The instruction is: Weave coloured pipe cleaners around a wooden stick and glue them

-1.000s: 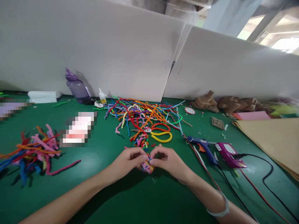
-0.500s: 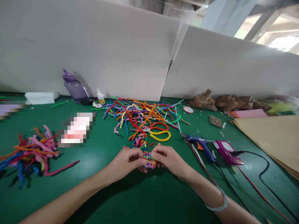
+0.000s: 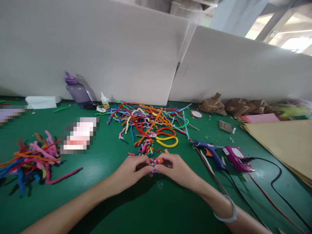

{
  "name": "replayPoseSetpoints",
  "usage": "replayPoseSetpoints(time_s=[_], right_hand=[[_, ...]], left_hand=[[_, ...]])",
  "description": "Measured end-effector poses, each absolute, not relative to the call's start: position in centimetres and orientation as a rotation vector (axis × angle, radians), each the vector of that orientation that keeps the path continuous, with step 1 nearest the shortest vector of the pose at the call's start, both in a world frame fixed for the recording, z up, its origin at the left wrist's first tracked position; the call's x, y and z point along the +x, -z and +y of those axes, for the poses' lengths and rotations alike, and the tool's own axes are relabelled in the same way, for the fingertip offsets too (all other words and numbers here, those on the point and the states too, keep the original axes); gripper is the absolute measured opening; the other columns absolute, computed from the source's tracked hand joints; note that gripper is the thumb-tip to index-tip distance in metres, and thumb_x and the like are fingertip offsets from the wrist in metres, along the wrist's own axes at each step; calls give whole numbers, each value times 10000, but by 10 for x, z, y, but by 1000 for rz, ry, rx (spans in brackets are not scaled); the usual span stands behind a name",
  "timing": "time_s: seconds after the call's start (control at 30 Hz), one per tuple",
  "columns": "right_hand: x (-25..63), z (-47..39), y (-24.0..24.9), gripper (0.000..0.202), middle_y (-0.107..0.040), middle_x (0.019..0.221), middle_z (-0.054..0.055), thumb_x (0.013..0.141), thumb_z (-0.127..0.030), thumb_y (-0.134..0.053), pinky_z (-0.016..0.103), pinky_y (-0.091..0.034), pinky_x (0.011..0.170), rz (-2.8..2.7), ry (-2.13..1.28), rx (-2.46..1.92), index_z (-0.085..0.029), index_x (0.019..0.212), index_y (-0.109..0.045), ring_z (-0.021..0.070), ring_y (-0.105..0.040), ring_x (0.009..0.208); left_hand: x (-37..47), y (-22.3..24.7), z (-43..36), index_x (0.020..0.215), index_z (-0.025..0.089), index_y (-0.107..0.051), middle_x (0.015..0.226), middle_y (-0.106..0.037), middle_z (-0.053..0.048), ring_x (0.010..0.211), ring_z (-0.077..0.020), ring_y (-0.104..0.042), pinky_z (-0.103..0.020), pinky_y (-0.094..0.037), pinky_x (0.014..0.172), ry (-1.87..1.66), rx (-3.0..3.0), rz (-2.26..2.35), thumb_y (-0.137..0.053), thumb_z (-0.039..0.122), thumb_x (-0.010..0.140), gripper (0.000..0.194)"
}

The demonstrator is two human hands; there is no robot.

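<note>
Between my two hands is a small multicoloured piece made of short fuzzy pipe cleaner bits (image 3: 156, 161). My left hand (image 3: 134, 167) pinches its left side, thumb in front. On the other side my right hand (image 3: 174, 165) grips it the same way, and the two thumbs nearly meet. Much of the piece is hidden by the fingers. Just beyond lie cut pipe cleaner snippets (image 3: 145, 148). Behind them, scissors (image 3: 167, 138) with one red and one yellow handle rest by a tangled heap of long pipe cleaners (image 3: 146, 117).
At left lies another pile of pipe cleaners (image 3: 36, 156), with a purple bottle (image 3: 78, 92) and a small glue bottle (image 3: 105, 101) behind. A blue glue gun (image 3: 209, 151) and a magenta box (image 3: 237, 159) with cords sit at right, near brown paper (image 3: 282, 139).
The multicoloured piece has been tilted between my fingers, so a different, narrower face shows. My thumbs have come closer together; everything else on the table stays put.
</note>
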State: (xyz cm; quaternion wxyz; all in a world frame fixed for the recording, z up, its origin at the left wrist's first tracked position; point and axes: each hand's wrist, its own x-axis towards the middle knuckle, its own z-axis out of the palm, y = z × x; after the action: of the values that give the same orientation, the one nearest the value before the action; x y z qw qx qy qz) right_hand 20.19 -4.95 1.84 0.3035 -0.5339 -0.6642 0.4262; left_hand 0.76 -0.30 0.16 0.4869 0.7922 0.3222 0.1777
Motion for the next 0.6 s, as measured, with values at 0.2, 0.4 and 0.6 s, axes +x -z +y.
replayPoseSetpoints(time_s=[0.2, 0.4, 0.6], right_hand=[[198, -55, 2, 68, -608, 856, 10, 884, -169, -523, 371, -324, 966, -2105, -594, -1326, -188, 837, -568, 151, -543, 834], [199, -53, 10, 117, -554, 845, 33, 859, -73, -482, 418, -332, 979, -2263, -472, -1359, -172, 839, -540, 174, -513, 835], [199, -52, 13, 137, -523, 818, 20, 843, -50, -474, 425, -321, 987, -2245, -477, -1347, -175, 819, -526, 165, -499, 808]], left_hand=[[5, 6, 0, 975, 149, -585, 990, -599, -68, 966, -196, -526, -338, -445, 853, -568, 2557, 673, -496, 214, 920, 123], [11, 14, -2, 919, 114, -577, 933, -575, -75, 899, -206, -500, -362, -454, 823, -474, 2772, 657, -436, 157, 937, 149], [11, 20, 3, 955, 104, -583, 957, -563, -88, 938, -226, -482, -394, -437, 851, -446, 2889, 587, -419, 120, 932, 166]])
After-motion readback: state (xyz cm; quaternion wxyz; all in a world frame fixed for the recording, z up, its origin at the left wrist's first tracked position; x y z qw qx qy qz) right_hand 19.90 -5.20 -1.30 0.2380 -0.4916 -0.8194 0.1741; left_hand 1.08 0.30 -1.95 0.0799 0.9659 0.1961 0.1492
